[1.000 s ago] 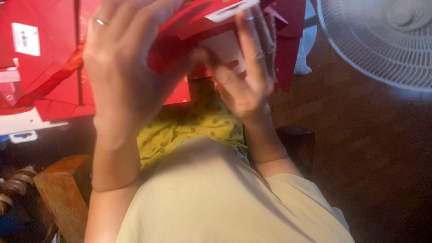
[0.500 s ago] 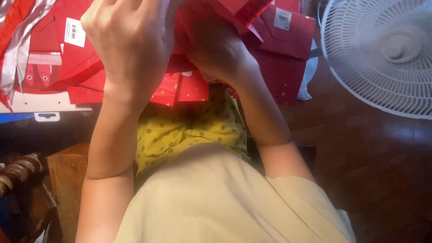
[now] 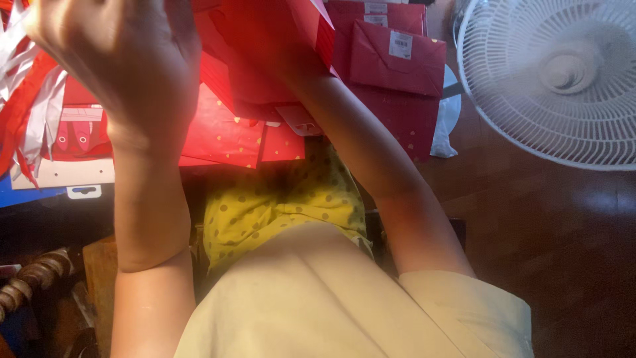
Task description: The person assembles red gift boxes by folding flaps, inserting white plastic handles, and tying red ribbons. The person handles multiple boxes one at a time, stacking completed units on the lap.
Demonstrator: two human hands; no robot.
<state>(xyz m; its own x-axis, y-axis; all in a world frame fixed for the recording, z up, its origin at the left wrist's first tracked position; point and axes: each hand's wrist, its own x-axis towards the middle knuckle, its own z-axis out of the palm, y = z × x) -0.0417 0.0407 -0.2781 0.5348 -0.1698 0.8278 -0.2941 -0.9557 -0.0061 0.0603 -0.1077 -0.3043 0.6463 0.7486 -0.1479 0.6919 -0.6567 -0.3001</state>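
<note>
My left hand (image 3: 119, 66) is raised close to the camera at the upper left, back toward me, with its fingers against the edge of a folded red paper bag (image 3: 265, 53). My right forearm (image 3: 371, 159) runs up under that bag, and the right hand itself is hidden behind the red paper. The bag is lifted above my lap, where a yellow dotted cloth (image 3: 278, 205) lies.
More red paper bags with white stickers (image 3: 397, 59) are piled ahead on the dark wooden floor. A white fan (image 3: 556, 79) stands at the right. Red and white strips (image 3: 33, 113) and a flat card package (image 3: 59, 176) lie at the left, a wooden seat edge (image 3: 99, 265) below.
Both hands have lifted the red bag higher and closer to the camera. The right hand, visible on the paper before, is now covered by it. The view has shifted toward the fan.
</note>
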